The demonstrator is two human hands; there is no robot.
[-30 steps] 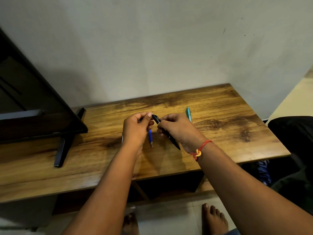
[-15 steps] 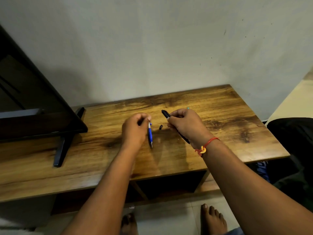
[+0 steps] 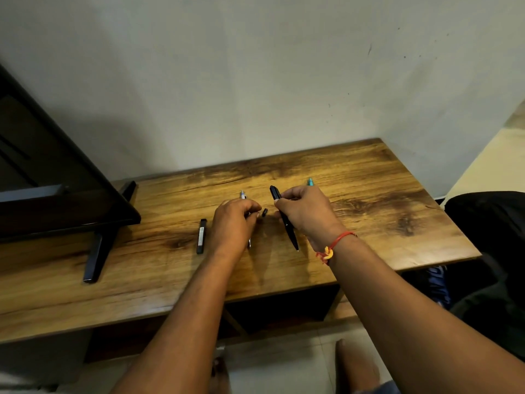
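The right hand (image 3: pixel 308 213) is pinching one black pen (image 3: pixel 292 237) between thumb and curled fingers, holding it just over the middle of the tabletop (image 3: pixel 383 223). The pen's long axis is running from far edge to near edge, leaning slightly; its writing tip is pointing at the near edge and a little toward the right edge, and its blunt end is pointing at the far edge. One red thread (image 3: pixel 336 241) is circling that wrist.

The left hand (image 3: pixel 234 223) is lying just beside it, fingers curled round a second pen (image 3: pixel 243 195), whose pale top is showing beyond the knuckles and whose tip is showing on the near side; its axis is also running far to near. Between the two hands one small black piece (image 3: pixel 264 212) is lying on the wood, touching neither.

A third pen, teal (image 3: pixel 310 182), is peeking out behind the right hand, nearer the far edge. One black bar (image 3: pixel 201 236) is lying left of the left hand, parallel to the pens. That is making three pens, one piece, one bar.

Bare wood is stretching from the right hand to the right edge and the near right corner, and along the near edge. Toward the left edge, one TV (image 3: pixel 42 166) is standing on two legs (image 3: pixel 95 258).
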